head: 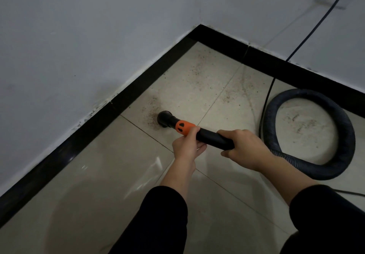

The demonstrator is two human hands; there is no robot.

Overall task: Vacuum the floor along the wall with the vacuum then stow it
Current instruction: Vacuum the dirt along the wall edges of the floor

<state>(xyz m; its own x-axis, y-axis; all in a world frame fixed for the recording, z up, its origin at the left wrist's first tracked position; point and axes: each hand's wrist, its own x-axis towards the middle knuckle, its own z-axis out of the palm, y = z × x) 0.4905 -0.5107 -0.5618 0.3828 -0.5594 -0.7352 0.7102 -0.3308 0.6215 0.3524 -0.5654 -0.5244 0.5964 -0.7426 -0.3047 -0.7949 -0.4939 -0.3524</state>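
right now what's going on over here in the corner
A person is vacuuming the tiled floor beside the black baseboard. The left hand grips the black wand just behind its orange collar, and the right hand grips it further back. The nozzle sits on a reddish dust patch; more specks lie toward the corner. The ribbed hose loops on the floor to the right.

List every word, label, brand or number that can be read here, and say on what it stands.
None can be read.
The orange collar on the vacuum wand bears only dark oval marks, no letters.
The wall plate at the top right is too blurred to show any writing.
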